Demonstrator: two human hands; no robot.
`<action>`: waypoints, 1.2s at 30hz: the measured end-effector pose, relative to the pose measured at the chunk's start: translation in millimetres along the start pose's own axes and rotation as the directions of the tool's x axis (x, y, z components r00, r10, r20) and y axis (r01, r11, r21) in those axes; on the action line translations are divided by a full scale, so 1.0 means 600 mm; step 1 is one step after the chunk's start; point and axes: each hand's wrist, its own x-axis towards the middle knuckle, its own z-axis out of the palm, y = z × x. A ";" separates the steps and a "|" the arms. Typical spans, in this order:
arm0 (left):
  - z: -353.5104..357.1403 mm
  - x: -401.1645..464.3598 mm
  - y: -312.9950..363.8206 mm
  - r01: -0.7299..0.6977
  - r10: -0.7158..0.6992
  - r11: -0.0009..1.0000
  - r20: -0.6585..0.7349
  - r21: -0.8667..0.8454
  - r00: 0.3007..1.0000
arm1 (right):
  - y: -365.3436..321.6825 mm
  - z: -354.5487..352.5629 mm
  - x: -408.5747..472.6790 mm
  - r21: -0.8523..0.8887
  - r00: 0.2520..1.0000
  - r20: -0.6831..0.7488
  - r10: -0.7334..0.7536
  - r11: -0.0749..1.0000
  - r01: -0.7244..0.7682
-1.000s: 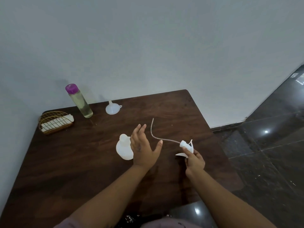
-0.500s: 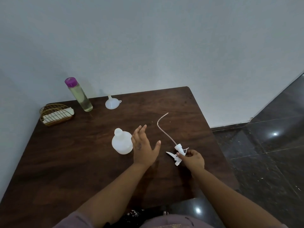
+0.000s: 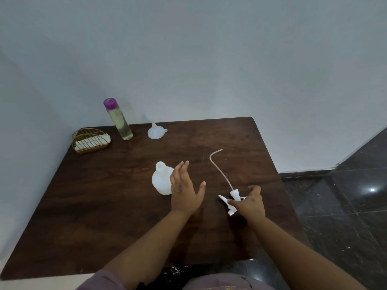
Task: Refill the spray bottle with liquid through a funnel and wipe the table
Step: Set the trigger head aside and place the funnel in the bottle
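A white spray bottle body (image 3: 160, 181) stands uncapped in the middle of the dark wooden table (image 3: 104, 206). My left hand (image 3: 185, 189) hovers just right of it, fingers spread, holding nothing. My right hand (image 3: 249, 203) grips the white spray head (image 3: 231, 200) low over the table; its long dip tube (image 3: 217, 166) lies curved toward the back. A white funnel (image 3: 155, 131) rests upside down near the far edge. Beside it stands a tall clear bottle (image 3: 119, 120) with a purple cap and yellowish liquid.
A gold wire basket (image 3: 90, 141) with a white cloth in it sits at the table's back left corner against the wall. The table's right edge drops to a dark tiled floor (image 3: 345, 206). A grey wall runs behind the table.
My right hand has lowered the spray head to the table and swung it, so the tube now points away from me. My left hand has stayed open beside the bottle body.
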 end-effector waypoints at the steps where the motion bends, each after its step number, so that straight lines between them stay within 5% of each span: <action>1: -0.005 0.000 -0.001 -0.006 0.006 1.000 -0.011 0.000 1.000 | -0.012 0.005 -0.002 -0.004 1.000 -0.001 -0.029 1.000 0.029; 10: -0.073 0.006 -0.047 0.069 -0.051 0.992 -0.164 0.104 0.985 | -0.117 0.075 -0.026 -0.033 0.913 0.105 -0.394 0.916 0.400; 17: -0.127 0.012 -0.112 0.235 -0.224 0.961 -0.090 0.145 0.971 | -0.194 0.138 -0.034 -0.010 0.841 0.212 -0.497 0.860 0.510; 21: -0.134 0.026 -0.157 0.332 -0.326 0.943 0.290 0.029 0.900 | -0.230 0.174 -0.027 -0.011 0.835 0.277 -0.475 0.868 0.497; 25: -0.140 0.054 -0.195 0.394 -0.353 0.919 0.436 -0.004 0.828 | -0.268 0.195 -0.007 -0.055 0.850 0.298 -0.433 0.882 0.469; 28: -0.159 0.086 -0.229 0.431 -0.325 0.893 0.473 -0.133 0.819 | -0.297 0.202 0.018 -0.081 0.881 0.266 -0.390 0.902 0.424; 36: -0.187 0.207 -0.310 0.603 -0.517 0.788 0.397 -0.125 0.758 | -0.369 0.251 0.076 -0.099 0.902 0.307 -0.303 0.933 0.347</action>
